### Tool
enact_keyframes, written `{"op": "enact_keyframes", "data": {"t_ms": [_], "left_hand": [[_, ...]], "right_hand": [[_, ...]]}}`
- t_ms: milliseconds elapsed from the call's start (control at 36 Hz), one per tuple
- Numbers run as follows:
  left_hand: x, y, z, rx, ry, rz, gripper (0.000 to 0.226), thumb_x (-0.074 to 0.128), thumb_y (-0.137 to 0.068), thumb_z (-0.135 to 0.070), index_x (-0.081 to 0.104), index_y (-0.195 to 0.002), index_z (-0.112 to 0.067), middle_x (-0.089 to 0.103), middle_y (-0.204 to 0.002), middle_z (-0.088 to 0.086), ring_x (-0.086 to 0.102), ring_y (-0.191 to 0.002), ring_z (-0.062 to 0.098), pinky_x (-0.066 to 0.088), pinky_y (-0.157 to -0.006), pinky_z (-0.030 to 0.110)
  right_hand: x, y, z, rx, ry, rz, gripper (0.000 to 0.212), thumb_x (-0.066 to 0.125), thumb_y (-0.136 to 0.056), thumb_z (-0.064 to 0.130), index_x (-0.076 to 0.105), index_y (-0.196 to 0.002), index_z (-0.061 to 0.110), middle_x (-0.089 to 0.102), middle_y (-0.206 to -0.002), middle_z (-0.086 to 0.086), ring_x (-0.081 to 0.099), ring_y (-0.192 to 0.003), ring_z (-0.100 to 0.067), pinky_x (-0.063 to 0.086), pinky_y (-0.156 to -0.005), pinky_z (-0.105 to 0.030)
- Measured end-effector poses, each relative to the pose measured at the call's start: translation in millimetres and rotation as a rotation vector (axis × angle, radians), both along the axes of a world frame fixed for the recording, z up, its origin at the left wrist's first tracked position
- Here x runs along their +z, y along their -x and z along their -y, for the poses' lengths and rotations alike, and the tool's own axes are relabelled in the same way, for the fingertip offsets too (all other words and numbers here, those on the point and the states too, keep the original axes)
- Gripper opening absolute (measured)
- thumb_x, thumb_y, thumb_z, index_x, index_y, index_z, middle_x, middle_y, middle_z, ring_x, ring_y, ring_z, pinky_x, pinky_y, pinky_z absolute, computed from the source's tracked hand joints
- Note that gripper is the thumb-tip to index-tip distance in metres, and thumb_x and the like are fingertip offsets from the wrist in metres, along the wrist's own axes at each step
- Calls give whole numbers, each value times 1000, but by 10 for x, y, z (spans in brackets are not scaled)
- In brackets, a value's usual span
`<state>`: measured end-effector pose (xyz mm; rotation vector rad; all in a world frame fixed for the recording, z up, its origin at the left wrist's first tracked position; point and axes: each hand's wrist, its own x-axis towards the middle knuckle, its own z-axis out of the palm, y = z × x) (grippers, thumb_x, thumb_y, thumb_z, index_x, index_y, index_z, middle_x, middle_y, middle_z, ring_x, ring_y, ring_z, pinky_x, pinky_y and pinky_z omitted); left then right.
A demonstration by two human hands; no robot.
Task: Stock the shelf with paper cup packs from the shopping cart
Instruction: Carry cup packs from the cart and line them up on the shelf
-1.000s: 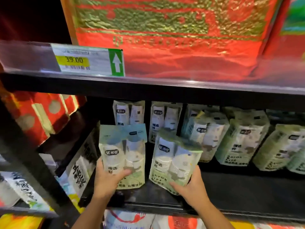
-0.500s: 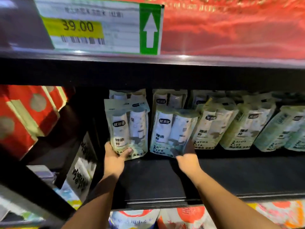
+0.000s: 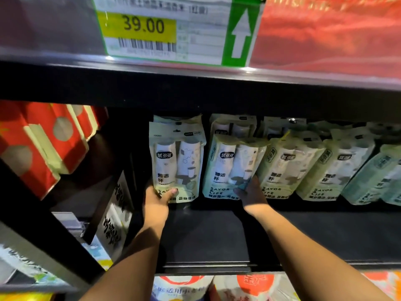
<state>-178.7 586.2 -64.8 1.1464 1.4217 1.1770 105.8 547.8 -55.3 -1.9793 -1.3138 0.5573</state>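
Two pale green paper cup packs stand deep on the black shelf (image 3: 217, 235). My left hand (image 3: 157, 202) grips the bottom edge of the left pack (image 3: 176, 161), thumb across its front; the pack stands upright before another one. My right hand (image 3: 251, 194) holds the lower right corner of the second pack (image 3: 230, 168), which leans back against the row. To the right stand several more cup packs (image 3: 288, 166) in a leaning row. The shopping cart is out of sight.
The upper shelf's edge carries a price tag reading 39.00 (image 3: 173, 29), close above my head. Red boxes (image 3: 41, 144) fill the neighbouring bay at left, behind a black upright. Printed bags (image 3: 180, 287) sit on the shelf below.
Both hands pushed the two packs from the shelf's front edge to the back, against the stocked row. My view moved closer and lower under the upper shelf.
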Motion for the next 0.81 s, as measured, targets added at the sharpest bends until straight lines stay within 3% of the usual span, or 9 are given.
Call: {"op": "enact_keyframes", "data": {"t_ms": [194,278,389,500,583,667,722,806], "left_hand": [[21,-14,8,6,16,-50,34,80,-85,-25,58,-110,-15,69,-97,-10,65,-94,9,45,-76,18],[63,-24,50,-6,31,-88,33,79,-86,-18,55,-107,-13,64,-92,-12,61,-86,2,42,-69,12],[38,15,102,17,75,-190,42,83,-82,-17,52,-110,-14,65,-103,1,58,-96,17,43,-84,27],[-95,106,125,42,104,-428,60,86,-75,-32,53,-122,-12,65,-119,14,60,-113,34,50,-98,42],[-101,86,236,43,141,-631,75,80,-78,-41,47,-138,-10,54,-129,23,49,-126,42,43,-108,49],[-80,32,466,61,77,-795,69,72,-83,-46,49,-139,-12,52,-133,18,44,-133,37,40,-111,47],[-115,10,623,4,73,-951,67,57,-92,-50,43,-146,-12,43,-149,13,31,-145,30,27,-120,44],[-152,-6,869,-105,142,-1117,67,32,-101,-54,21,-159,-22,12,-168,-2,5,-155,22,4,-125,43]], "right_hand": [[89,73,53,-11,22,-5,53,70,-92,10,38,-130,-7,51,-118,-10,56,-117,-33,38,-85,-26],[58,97,92,-33,26,-48,62,70,-92,11,32,-139,-7,53,-131,-22,55,-122,-37,41,-90,-32],[-8,175,297,-36,-52,-97,75,67,-91,-1,25,-153,3,37,-155,-16,37,-143,-32,30,-111,-28],[-103,203,590,-3,50,38,77,62,-97,10,16,-159,7,46,-148,-23,49,-131,-39,41,-101,-31],[-105,199,755,50,114,115,66,56,-101,15,23,-157,7,46,-147,-23,46,-134,-37,38,-107,-34],[-108,168,951,157,172,223,53,53,-103,20,37,-151,4,40,-154,-17,34,-144,-30,24,-117,-31],[-113,136,1091,221,205,293,50,51,-104,26,42,-150,7,33,-160,-13,23,-151,-27,15,-122,-31],[-115,52,1288,267,232,319,52,50,-105,34,41,-151,13,28,-163,-6,13,-155,-24,12,-124,-34]]}}
